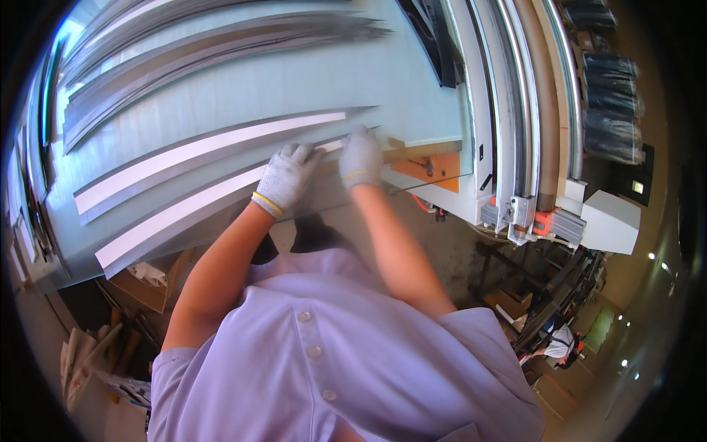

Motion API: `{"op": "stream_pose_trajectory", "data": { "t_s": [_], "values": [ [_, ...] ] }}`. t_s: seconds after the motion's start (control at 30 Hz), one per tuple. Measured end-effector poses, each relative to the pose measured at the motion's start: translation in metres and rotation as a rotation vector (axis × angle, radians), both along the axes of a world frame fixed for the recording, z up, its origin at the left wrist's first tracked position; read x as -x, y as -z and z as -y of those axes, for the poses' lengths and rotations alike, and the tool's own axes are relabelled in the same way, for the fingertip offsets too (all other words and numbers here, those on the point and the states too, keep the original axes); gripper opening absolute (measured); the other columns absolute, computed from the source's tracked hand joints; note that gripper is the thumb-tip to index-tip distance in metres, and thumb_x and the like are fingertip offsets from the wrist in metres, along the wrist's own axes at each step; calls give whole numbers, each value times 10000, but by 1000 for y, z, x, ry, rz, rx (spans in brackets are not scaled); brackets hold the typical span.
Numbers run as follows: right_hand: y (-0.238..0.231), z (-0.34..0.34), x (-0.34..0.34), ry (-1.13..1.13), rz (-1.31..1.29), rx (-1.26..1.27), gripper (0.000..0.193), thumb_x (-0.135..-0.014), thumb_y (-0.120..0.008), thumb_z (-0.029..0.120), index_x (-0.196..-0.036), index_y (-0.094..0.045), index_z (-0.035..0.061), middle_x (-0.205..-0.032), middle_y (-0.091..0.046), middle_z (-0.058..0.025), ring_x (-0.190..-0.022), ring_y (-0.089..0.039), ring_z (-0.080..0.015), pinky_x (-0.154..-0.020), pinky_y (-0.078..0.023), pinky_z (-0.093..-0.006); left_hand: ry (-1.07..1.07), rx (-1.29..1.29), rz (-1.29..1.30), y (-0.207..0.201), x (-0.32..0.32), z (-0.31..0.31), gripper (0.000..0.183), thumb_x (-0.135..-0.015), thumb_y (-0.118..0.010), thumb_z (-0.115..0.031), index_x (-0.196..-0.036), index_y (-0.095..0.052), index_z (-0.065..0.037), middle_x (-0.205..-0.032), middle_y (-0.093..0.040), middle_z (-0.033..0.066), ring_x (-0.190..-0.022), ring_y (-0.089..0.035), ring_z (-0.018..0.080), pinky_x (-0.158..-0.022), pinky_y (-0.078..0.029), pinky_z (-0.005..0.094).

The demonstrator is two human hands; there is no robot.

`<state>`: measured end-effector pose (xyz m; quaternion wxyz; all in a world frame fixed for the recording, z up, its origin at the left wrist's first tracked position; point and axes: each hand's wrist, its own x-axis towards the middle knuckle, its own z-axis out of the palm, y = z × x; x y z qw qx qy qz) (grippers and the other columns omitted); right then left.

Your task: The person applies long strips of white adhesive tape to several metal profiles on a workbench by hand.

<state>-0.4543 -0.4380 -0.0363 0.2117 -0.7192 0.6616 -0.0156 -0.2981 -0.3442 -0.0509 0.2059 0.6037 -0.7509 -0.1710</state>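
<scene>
Nearest strip (190,203), left hand (286,175) on it, right hand (361,158) at its tip, grip closure unclear

We look down from the wearer's head through the left of two side-by-side fisheye cameras, steeply over the lavender shirt (361,309), which fills the lower middle because it is nearest the lens. From there our upright view faces forward across the bench (280,81), with the left hand (284,177) and right hand (361,158) farther off, above the centre, seen from above and behind. Our sweep is so wide that the long brown roller (546,96) at right appears bowed, and a distant person (560,345) shows small at lower right.
</scene>
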Motion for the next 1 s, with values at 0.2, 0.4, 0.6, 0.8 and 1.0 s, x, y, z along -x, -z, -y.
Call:
{"op": "stream_pose_trajectory", "data": {
  "t_s": [0.2, 0.4, 0.6, 0.8, 1.0],
  "values": [
    [-3, -9, 10, -57, 98, 137, 157, -935, -659, 178, -980, -584, 48, -995, -618, -182, -913, -667, -411, -772, -545, -517, 19, -26, 232, -11, 17, 27, 499, -881, -597, -192, -1381, -608, -194, -1019, -567, 102, -925, -612, 304, -770, -550, 439],
    [2, -28, 25, -298, 165, 453, 94, -901, -668, 146, -965, -633, 86, -958, -620, -126, -835, -645, -362, -710, -538, -487, 36, 60, 224, 2, 14, 26, 449, -883, -615, -214, -1331, -643, -203, -982, -578, 77, -905, -618, 288, -765, -549, 426],
    [9, -38, 28, -208, 305, 493, 135, -902, -692, 190, -985, -635, 101, -922, -611, -108, -852, -633, -345, -719, -528, -467, 31, 104, 203, 2, 11, 23, 423, -854, -619, -184, -1272, -668, -149, -985, -590, 69, -893, -627, 270, -726, -560, 411],
    [8, -32, 18, -62, 279, 412, 193, -930, -686, 274, -958, -602, 103, -917, -622, -120, -865, -638, -363, -719, -527, -473, 29, 101, 182, -2, 12, 25, 406, -858, -623, -184, -1261, -677, -172, -955, -579, 59, -851, -624, 257, -706, -563, 408],
    [-8, -16, 8, 66, 170, 128, 213, -904, -713, 265, -942, -630, 72, -944, -678, -159, -886, -659, -398, -764, -513, -511, 32, 114, 208, -2, 11, 26, 383, -866, -617, -177, -1243, -689, -184, -928, -564, 51, -837, -620, 249, -695, -558, 398]
  ]
}}
